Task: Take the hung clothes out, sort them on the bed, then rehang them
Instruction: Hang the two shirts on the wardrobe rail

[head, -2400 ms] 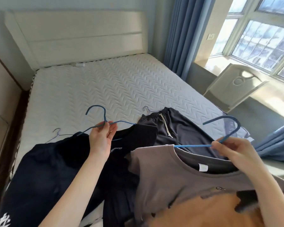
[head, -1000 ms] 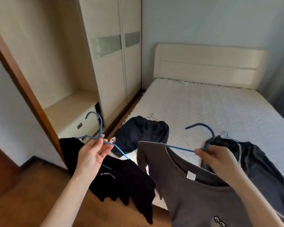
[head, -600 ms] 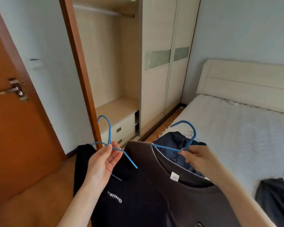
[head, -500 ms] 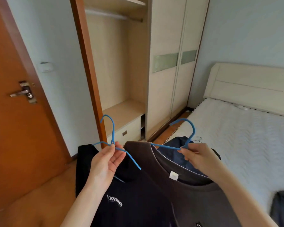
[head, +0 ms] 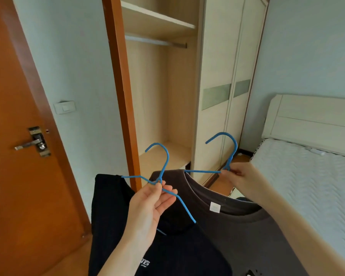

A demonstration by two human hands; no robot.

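The left hand point(head: 151, 200), palm turned towards the camera, pinches a blue wire hanger point(head: 167, 156) at its neck between thumb and fingertips. A black T-shirt point(head: 167, 253) hangs from that hanger; one bare arm of the wire pokes out over the collar. The shirt bears a white printed word low on the chest, cut off by the forearm and not legible.

The right hand point(head: 241, 176) grips a second blue hanger point(head: 203, 171) at the base of its hook, with the fingers curled round the wire. This one carries a dark grey-brown T-shirt point(head: 247, 234) with a white label inside the collar. The two shirts hang side by side, their shoulders overlapping, and both hooks point up and to the left.

Both garments are held up in front of the open wardrobe point(head: 215, 56), below its metal rail point(head: 157, 41) and apart from it. A shelf point(head: 157, 22) runs just above the rail. To the right lies the bed point(head: 311, 186) with its quilted white mattress; to the left stands an orange-brown door point(head: 18, 186), with a light switch point(head: 65, 107) on the wall beside it.
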